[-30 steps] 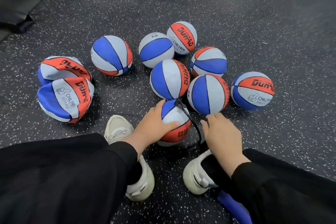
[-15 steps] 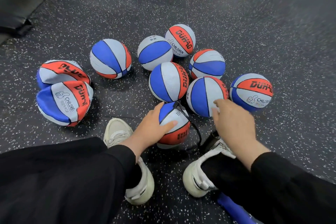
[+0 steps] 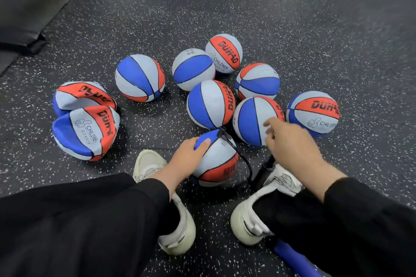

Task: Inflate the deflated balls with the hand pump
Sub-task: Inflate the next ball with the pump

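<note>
1. The ball being filled lies on the speckled floor near picture centre, just at 6 o'clock of the cluster of round balls, between the two white shoes
2. A black hose runs from the valve at the ball's 12 o'clock edge down its 3 o'clock side to the black hand pump, which stands tilted against the right shoe
3. The left hand rests on the ball's 9 o'clock side, fingers curved over it, thumb pressed on the blue panel
4. The right hand is over the pump top, index finger stretched toward 11 o'clock, other fingers curled; whether they grip the handle cannot be told, it is hidden
5. Seven inflated balls lie from 10 to 2 o'clock; the nearest is partly behind the right hand
6. Two collapsed balls touch each other at 9 o'clock
7. The left shoe sits at 7 o'clock of the ball, a black mat far at 10 o'clock
</note>
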`<state>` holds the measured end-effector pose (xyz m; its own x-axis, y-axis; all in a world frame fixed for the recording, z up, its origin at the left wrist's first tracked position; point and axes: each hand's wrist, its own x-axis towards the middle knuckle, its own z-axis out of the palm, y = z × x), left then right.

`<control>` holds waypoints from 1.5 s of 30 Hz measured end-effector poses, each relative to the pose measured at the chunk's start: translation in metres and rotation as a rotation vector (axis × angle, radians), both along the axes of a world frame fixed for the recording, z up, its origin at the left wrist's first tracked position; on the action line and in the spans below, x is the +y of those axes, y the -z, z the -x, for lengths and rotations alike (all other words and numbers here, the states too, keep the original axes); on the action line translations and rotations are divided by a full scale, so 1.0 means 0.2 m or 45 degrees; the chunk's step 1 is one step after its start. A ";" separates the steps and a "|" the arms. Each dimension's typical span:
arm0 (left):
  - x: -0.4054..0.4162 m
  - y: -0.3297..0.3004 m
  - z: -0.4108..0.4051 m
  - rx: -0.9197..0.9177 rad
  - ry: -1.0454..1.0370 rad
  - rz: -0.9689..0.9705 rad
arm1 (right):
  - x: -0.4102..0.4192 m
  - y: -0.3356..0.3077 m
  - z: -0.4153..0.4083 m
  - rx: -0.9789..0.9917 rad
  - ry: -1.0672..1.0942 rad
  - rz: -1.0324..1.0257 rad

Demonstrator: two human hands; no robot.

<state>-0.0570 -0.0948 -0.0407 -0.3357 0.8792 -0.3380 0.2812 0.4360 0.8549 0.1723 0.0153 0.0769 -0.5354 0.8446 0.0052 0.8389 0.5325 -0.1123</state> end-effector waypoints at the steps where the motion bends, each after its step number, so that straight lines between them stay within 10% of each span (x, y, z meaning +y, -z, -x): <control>1: 0.00 0.00 0.00 0.013 0.010 0.000 | 0.01 -0.03 0.02 0.042 -0.015 0.003; 13: -0.01 -0.01 0.00 0.091 0.034 -0.018 | -0.20 0.32 -0.05 -0.272 0.052 0.144; 23: 0.00 -0.01 -0.01 0.090 0.006 -0.048 | -0.02 -0.06 -0.02 0.130 -0.005 -0.053; 34: -0.03 -0.03 -0.01 0.103 0.058 -0.146 | -0.23 0.32 -0.03 -0.160 0.169 0.045; 45: -0.01 0.04 0.00 0.095 -0.024 -0.098 | -0.03 -0.01 0.03 -0.030 -0.004 -0.192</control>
<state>-0.0577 -0.0962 -0.0489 -0.3743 0.8949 -0.2430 0.3378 0.3756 0.8630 0.1666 0.0089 0.0795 -0.5397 0.8334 0.1189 0.8386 0.5447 -0.0113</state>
